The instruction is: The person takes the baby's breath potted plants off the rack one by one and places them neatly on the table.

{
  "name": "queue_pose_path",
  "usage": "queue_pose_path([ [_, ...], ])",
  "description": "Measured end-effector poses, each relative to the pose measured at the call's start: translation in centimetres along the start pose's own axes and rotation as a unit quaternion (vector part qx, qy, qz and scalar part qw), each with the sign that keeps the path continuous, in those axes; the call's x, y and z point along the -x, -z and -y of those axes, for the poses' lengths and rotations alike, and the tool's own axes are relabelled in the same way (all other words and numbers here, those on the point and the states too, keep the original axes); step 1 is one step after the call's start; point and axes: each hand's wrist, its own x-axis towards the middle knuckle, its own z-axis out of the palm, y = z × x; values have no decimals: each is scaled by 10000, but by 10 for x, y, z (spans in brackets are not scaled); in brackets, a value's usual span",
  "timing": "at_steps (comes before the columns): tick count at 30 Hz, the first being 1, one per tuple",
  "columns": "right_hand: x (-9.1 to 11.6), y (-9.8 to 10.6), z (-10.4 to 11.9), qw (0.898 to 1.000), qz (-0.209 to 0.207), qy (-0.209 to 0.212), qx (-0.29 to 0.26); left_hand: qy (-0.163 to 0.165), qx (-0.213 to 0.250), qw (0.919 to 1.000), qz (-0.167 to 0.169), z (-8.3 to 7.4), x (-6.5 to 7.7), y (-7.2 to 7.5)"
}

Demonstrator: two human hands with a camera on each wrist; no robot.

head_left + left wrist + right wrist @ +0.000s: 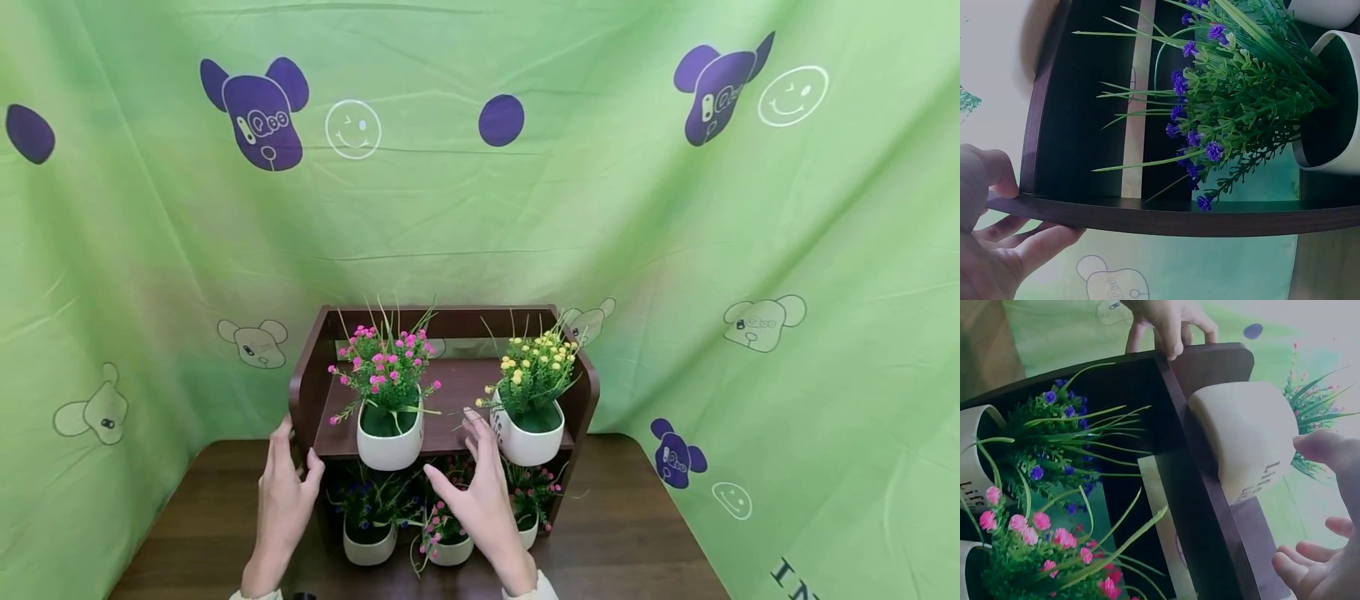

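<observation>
At a dark brown wooden table (622, 517) backed by a green cloth (427, 217) printed with purple cartoon animal heads (262, 112), we see a person's two bare hands at a two-level dark brown wooden shelf (465, 379). Atop the shelf, toward its left side, stands a white rounded pot of bright pink flowers (392, 447); toward its right side stands a white rounded pot of yellow flowers (531, 443), dark lettering on its wall. Both sit near the front edge of the shelf's upper board.

We see the left hand (281, 496) grip the left side panel of the shelf, thumb toward the front edge and fingers against the outer face. The right hand (483, 504) hangs before the shelf's front edge, between the two upper pots, thumb and fingers spread wide with nothing held; its thumb is just beside the pink-flowered pot, though we cannot tell whether they touch.

Beneath the shelf's upper board we count three more: a white pot of violet-blue flowers (370, 550) on the left, a white pot of pink flowers (452, 553) in the middle, and a white pot with reddish-pink blooms (528, 535) on the right, partly hidden behind the right hand.
</observation>
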Motion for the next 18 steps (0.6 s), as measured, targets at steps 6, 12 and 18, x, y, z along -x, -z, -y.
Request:
queue_pose_path([
  [6,-6,-10,1,9999,-5,-102,70,-37,-64,10000,23,1,1,0],
  [12,-10,-20,0,9995,66,-223,220,-68,-70,9999,-31,1,1,-1],
  [18,-13,-29,1,9987,160,-419,231,-66,-57,10000,-38,1,1,-1],
])
